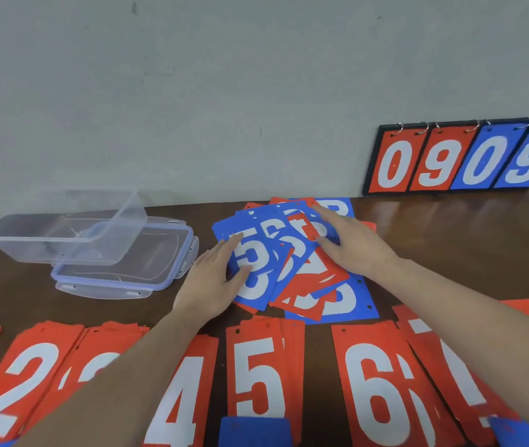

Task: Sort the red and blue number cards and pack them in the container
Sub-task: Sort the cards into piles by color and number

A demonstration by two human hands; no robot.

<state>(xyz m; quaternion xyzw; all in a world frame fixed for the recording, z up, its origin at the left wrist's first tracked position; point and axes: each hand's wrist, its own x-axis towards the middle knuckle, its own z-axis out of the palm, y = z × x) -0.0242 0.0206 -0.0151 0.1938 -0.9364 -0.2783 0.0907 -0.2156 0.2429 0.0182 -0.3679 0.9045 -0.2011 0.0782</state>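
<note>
Nearby, scoreboard [463, 156] and lid [127, 262] flank mixed cards [292, 259].

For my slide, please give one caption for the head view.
Both hands spread on mixed red and blue cards; clear container waits empty.

Dark brown wooden table [450, 227] with a soft sheen, plain grey-green wall [224, 91] rising directly behind the table, faint scuffs on it, even flat light.
</note>
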